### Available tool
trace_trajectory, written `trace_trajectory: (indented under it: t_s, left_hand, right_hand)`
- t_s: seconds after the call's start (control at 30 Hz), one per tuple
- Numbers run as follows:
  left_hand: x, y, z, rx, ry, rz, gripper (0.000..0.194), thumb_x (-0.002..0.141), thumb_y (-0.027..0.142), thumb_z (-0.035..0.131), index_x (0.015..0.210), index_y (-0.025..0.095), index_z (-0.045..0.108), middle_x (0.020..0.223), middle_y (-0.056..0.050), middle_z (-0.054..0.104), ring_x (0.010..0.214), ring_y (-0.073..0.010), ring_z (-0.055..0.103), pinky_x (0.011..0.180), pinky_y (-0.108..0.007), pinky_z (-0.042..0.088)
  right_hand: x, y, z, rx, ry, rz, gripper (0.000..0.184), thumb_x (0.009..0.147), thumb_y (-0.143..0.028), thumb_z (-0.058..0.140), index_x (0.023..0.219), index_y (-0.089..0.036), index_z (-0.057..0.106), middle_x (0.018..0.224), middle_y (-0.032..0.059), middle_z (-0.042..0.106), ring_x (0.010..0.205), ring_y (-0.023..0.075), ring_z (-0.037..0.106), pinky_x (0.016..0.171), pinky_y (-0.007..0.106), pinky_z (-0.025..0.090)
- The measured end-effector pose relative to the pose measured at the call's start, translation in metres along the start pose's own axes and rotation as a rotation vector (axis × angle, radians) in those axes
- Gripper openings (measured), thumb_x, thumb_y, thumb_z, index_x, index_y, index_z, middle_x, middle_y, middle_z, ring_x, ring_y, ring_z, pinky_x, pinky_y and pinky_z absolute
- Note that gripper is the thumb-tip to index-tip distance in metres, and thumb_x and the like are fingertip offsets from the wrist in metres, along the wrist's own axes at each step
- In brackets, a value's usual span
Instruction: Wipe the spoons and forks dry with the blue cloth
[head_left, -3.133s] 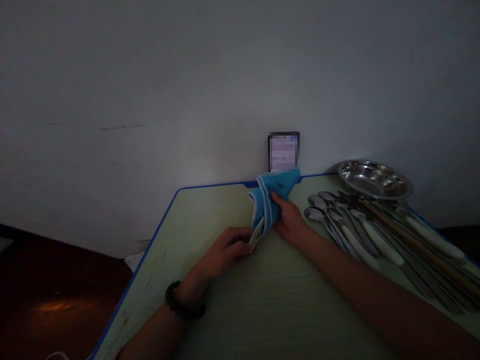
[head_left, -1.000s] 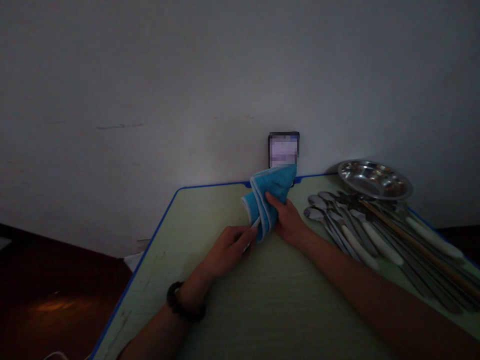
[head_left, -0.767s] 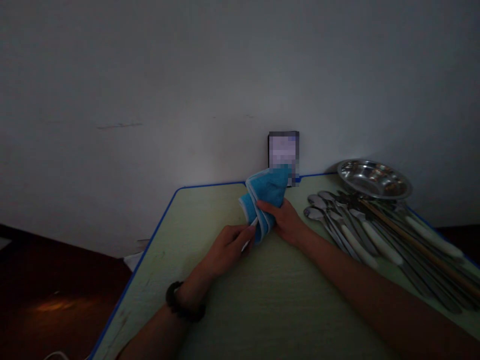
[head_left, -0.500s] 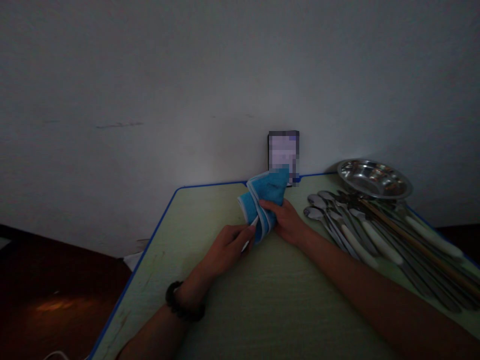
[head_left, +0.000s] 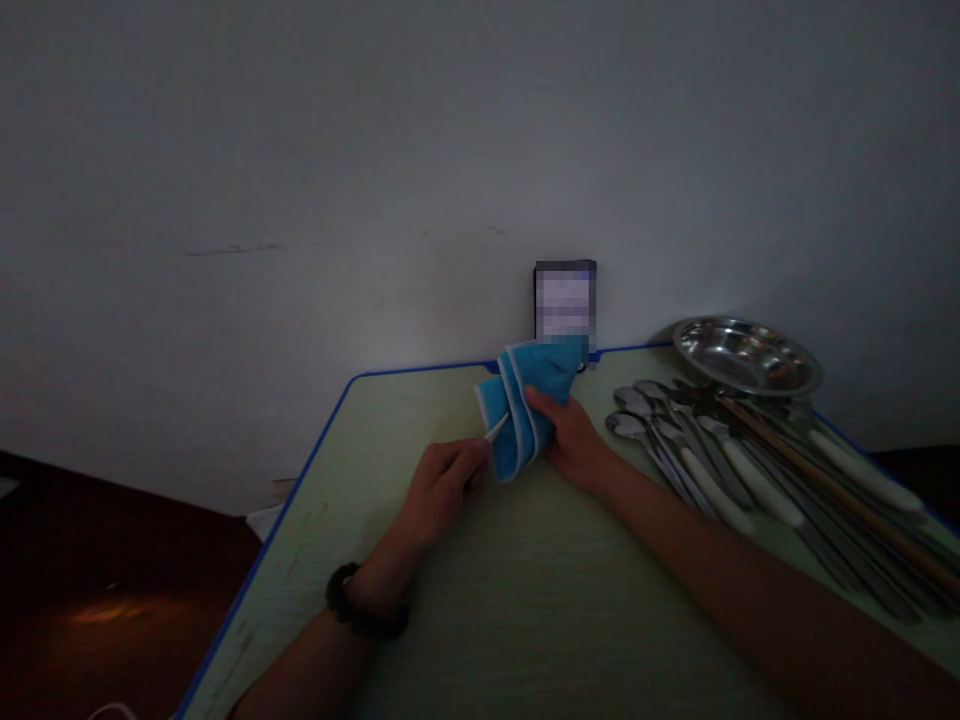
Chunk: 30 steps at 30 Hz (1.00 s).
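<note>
Above the table, my right hand (head_left: 576, 438) is closed round a folded blue cloth (head_left: 551, 370) with pale edging, its thumb pressed on the near face. My left hand (head_left: 448, 482), with a dark bracelet at the wrist, grips a slim pale piece of cutlery (head_left: 498, 429). One end of that piece lies against the cloth's lower left folds. Fingers and cloth hide the rest of it, so I cannot tell its exact kind.
On the right of the blue-edged table (head_left: 337, 460) lies a pile of spoons, forks and other long utensils (head_left: 720, 460), with a wooden stick (head_left: 832, 482) across it. Behind them stands a shiny metal bowl (head_left: 746, 357). A phone (head_left: 564, 300) leans on the wall (head_left: 375, 200).
My left hand has drawn back slightly to the left, and more of the pale cutlery shows beside the cloth. The cloth has shifted and refolded in my right hand.
</note>
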<state>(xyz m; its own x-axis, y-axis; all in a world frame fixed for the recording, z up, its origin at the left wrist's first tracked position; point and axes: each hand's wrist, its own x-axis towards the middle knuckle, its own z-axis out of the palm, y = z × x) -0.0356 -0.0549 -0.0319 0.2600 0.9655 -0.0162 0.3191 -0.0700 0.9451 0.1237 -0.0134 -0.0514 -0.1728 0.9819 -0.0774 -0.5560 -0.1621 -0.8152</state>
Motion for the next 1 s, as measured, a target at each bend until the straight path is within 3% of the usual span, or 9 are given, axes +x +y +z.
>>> trace_trajectory:
  t_s: [0.23,0.37,0.53,0.7,0.8,1.0]
  left_hand:
    - [-0.0009,0.0028,0.0014,0.074,-0.026,0.025,0.04,0.085,0.038,0.039,0.051,0.017,0.04,0.045,0.005,0.036,0.043,-0.0079,0.034,0.044,-0.022,0.026]
    - [-0.0008,0.0025,0.0009,0.084,-0.025,0.028,0.04,0.085,0.039,0.038,0.051,0.017,0.04,0.046,0.005,0.036,0.043,-0.0081,0.034,0.044,-0.022,0.026]
    - [-0.0008,0.002,0.0008,0.091,-0.02,0.025,0.041,0.084,0.039,0.038,0.05,0.017,0.039,0.045,0.005,0.035,0.043,-0.008,0.034,0.044,-0.022,0.027]
    - [-0.0004,0.0,0.0004,0.088,-0.02,0.019,0.04,0.084,0.04,0.037,0.051,0.017,0.039,0.046,0.005,0.034,0.042,-0.0078,0.034,0.043,-0.021,0.027]
    - [-0.0002,-0.0004,0.0002,0.091,-0.027,0.017,0.04,0.083,0.041,0.038,0.051,0.017,0.039,0.046,0.005,0.035,0.042,-0.0079,0.034,0.043,-0.021,0.027]
    - [-0.0003,0.0029,0.0013,0.111,-0.03,0.021,0.041,0.083,0.04,0.038,0.049,0.017,0.038,0.044,0.005,0.035,0.042,-0.008,0.034,0.043,-0.022,0.027]
  right_hand:
    - [-0.0017,0.004,-0.0019,-0.161,-0.083,-0.091,0.054,0.054,-0.019,0.075,0.104,-0.022,0.054,0.093,0.0004,0.066,0.082,0.017,0.06,0.079,0.035,0.046]
    - [-0.0015,0.0039,-0.0018,-0.144,-0.031,-0.054,0.042,0.055,-0.016,0.07,0.094,-0.021,0.056,0.082,-0.0027,0.066,0.073,0.0153,0.058,0.073,0.032,0.046]
    - [-0.0012,0.0031,0.0,-0.133,0.084,-0.005,0.016,0.056,-0.012,0.058,0.07,-0.02,0.053,0.058,-0.0073,0.057,0.052,0.011,0.049,0.055,0.025,0.041]
    - [-0.0015,0.0016,0.0028,-0.112,0.145,0.019,0.01,0.057,-0.013,0.053,0.061,-0.02,0.048,0.049,-0.0083,0.05,0.045,0.0097,0.043,0.047,0.024,0.037]
    - [-0.0035,-0.0011,0.0045,-0.11,0.111,0.013,0.011,0.057,-0.016,0.059,0.065,-0.02,0.053,0.056,-0.0069,0.056,0.051,0.0113,0.049,0.054,0.026,0.042]
    - [-0.0054,-0.0018,0.0006,-0.139,-0.104,-0.032,0.036,0.055,-0.019,0.073,0.088,-0.022,0.059,0.081,-0.0021,0.065,0.072,0.0151,0.058,0.07,0.031,0.047]
